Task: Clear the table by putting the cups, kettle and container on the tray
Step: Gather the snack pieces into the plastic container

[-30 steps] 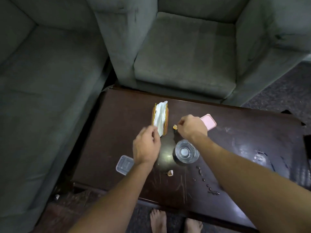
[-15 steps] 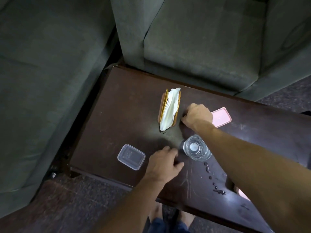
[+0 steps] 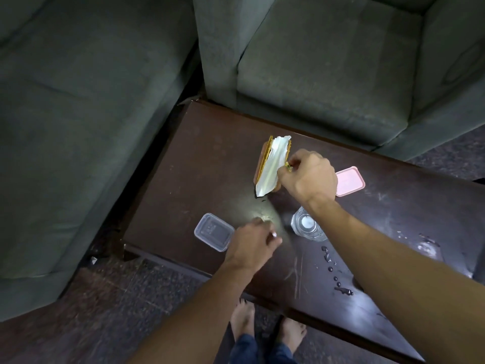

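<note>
Cup (image 3: 302, 225) on counter (image 3: 183, 166)
Right grip (image 3: 307, 177) pinches a yellow bit (image 3: 288, 167) behind it; left grip (image 3: 252, 240) curled beside it, hold unclear.

One clear drinking glass (image 3: 305, 224) stands on the one dark brown wooden desk (image 3: 210, 158). Left of the glass lies one clear rectangular plastic container (image 3: 213, 231). Beyond the glass are one pink rectangular plastic lid (image 3: 350, 181), one wooden napkin holder (image 3: 263, 164) stuffed with white paper, and one small yellow scrap (image 3: 288, 167). There are two bare hands: the left grip (image 3: 252, 241) just left of the glass, the right grip (image 3: 309, 177) beyond it. Two bare feet (image 3: 242, 319) show nearer than the glass.
</note>
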`<state>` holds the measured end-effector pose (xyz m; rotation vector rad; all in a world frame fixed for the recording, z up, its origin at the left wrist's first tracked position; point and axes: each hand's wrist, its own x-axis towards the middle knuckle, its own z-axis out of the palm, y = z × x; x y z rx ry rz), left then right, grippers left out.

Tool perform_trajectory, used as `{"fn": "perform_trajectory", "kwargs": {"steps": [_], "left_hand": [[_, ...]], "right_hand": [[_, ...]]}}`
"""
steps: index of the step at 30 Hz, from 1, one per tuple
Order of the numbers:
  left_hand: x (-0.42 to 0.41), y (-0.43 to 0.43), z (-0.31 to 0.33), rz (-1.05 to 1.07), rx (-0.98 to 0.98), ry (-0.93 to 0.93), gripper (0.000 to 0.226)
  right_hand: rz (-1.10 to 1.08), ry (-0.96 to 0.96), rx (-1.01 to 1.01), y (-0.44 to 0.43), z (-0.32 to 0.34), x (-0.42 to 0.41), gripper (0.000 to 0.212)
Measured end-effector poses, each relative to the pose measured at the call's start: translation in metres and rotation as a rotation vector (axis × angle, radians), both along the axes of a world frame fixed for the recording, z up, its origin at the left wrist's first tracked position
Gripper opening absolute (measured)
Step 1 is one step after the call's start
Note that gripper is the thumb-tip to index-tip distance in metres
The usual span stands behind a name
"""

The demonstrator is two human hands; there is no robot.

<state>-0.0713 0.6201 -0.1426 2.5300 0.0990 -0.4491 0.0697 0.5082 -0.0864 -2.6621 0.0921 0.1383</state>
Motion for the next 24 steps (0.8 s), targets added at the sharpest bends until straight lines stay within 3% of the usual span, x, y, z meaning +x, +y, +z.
{"fn": "perform_trajectory", "kwargs": {"steps": [4,8,16,24], "left_hand": [[-0.005,0.035,0.009,0.265,0.061,-0.187,0.022],[-0.014,0.075,0.020,0.404,0.087,-0.181,0.024],[-0.052,0.120,0.024,0.425,0.095,-0.103,0.027],[-0.056,0.123,0.020,0.411,-0.025,-0.083,0.038]], "right_hand": [[0.009,-0.030,0.054,0.020,0.010,-0.034,0.024],[0.030,-0.049,0.139,0.045,0.011,-0.075,0.021],[0.270,0.089,0.100,0.086,-0.016,-0.143,0.012],[0.329,0.142,0.058,0.087,-0.024,-0.150,0.016]]}}
